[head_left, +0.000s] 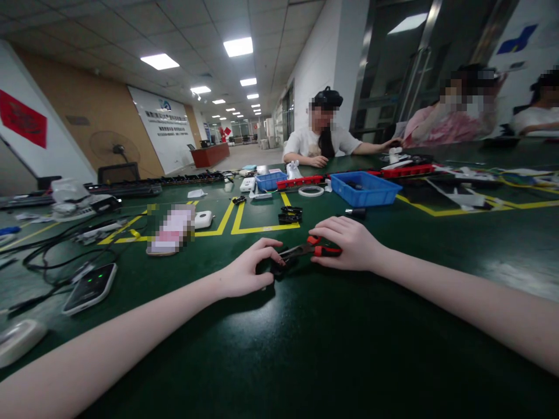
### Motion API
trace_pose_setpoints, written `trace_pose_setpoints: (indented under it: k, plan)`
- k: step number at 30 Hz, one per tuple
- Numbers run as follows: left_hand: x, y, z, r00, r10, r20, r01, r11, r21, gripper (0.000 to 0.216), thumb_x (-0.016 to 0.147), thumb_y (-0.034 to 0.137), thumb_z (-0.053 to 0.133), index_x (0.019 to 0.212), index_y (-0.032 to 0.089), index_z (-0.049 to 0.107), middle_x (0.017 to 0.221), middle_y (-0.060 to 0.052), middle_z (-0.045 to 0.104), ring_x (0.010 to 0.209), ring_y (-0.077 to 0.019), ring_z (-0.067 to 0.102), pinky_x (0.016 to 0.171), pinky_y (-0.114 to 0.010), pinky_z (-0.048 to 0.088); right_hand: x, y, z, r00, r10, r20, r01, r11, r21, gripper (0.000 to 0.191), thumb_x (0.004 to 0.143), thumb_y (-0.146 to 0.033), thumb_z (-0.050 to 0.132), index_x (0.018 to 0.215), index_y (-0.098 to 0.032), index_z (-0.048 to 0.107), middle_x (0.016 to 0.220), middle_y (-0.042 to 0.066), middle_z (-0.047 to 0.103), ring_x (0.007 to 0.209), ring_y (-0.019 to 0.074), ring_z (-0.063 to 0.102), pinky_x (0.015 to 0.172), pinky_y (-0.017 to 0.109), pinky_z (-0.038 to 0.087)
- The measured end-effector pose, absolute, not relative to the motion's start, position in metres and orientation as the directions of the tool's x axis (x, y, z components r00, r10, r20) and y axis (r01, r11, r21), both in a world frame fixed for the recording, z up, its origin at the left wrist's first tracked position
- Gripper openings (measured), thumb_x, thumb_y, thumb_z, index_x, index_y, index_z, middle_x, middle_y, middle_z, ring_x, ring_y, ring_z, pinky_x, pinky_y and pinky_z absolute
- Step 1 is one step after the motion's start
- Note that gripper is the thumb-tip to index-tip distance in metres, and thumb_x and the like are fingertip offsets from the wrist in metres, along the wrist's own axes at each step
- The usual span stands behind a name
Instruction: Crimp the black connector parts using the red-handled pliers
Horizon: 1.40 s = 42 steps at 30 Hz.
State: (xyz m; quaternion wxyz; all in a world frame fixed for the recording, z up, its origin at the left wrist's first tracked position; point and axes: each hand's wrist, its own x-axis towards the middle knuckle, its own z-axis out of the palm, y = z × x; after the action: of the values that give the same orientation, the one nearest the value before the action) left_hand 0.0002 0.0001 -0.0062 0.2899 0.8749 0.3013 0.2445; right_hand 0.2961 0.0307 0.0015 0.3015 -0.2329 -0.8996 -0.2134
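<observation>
While two bare hands are held close together above a green table, a rounded white object is seen at the far left, well apart from the left fingers. Black cables are spread just beyond it, and beside them, nearer the left fingers, a dark gadget with green lights is laid flat. Farther right, beyond the left wrist, a phone is placed next to a small white box. By the curled thumb and forefinger of the left hand, a small black part is pinched, though much of it is hidden. Straight beyond those fingertips, black clips are left by a line of yellow tape. Against the black part the tips of red-and-black pliers are set, their handles being gripped between the thumb and fingers of the right hand; whether the jaws are closed cannot be told. Just beyond the right knuckles a short black tube is laid, and behind it a blue tray is placed.
</observation>
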Motion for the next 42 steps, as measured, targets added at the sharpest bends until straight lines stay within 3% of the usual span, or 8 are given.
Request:
trace_pose_setpoints:
  k: [5, 10, 32, 42]
  plan:
    - [0.003, 0.0, -0.005, 0.695, 0.672, 0.255, 0.386, -0.648, 0.657, 0.026, 0.082, 0.024, 0.076, 0.104, 0.018, 0.064, 0.125, -0.01, 0.059, 0.116, -0.0261, 0.059, 0.105, -0.045, 0.044, 0.296, 0.03, 0.003, -0.715, 0.297, 0.633, 0.539, 0.81, 0.229, 0.041, 0.083, -0.049, 0.069, 0.107, -0.017, 0.067, 0.099, 0.012, 0.073, 0.088, 0.0262, 0.068, 0.075, 0.038, 0.052]
    - [0.003, 0.0, -0.004, 0.697, 0.667, 0.262, 0.382, -0.655, 0.652, 0.021, 0.086, 0.025, 0.073, 0.103, 0.018, 0.065, 0.122, -0.009, 0.064, 0.112, -0.0237, 0.061, 0.102, -0.042, 0.044, 0.296, 0.03, 0.003, -0.731, 0.285, 0.62, 0.521, 0.821, 0.236, 0.041, 0.083, -0.05, 0.069, 0.106, -0.017, 0.067, 0.099, 0.012, 0.073, 0.087, 0.0259, 0.068, 0.074, 0.038, 0.052]
    - [-0.001, 0.007, -0.006, 0.626, 0.745, 0.23, 0.363, -0.539, 0.76, 0.02, 0.083, 0.022, 0.076, 0.098, 0.016, 0.065, 0.121, -0.009, 0.068, 0.113, -0.0244, 0.064, 0.104, -0.04, 0.045, 0.295, 0.037, 0.002, -0.769, 0.263, 0.582, 0.485, 0.834, 0.264, 0.034, 0.086, -0.045, 0.066, 0.104, -0.016, 0.067, 0.095, 0.011, 0.074, 0.081, 0.025, 0.069, 0.068, 0.036, 0.053]
    - [-0.003, 0.012, -0.012, 0.613, 0.714, 0.339, 0.34, -0.626, 0.702, 0.018, 0.078, 0.019, 0.079, 0.091, 0.017, 0.067, 0.117, -0.008, 0.066, 0.111, -0.0229, 0.063, 0.104, -0.041, 0.045, 0.294, 0.039, 0.002, -0.763, 0.28, 0.582, 0.509, 0.816, 0.275, 0.034, 0.085, -0.048, 0.066, 0.103, -0.02, 0.067, 0.095, 0.01, 0.074, 0.079, 0.0262, 0.069, 0.067, 0.039, 0.053]
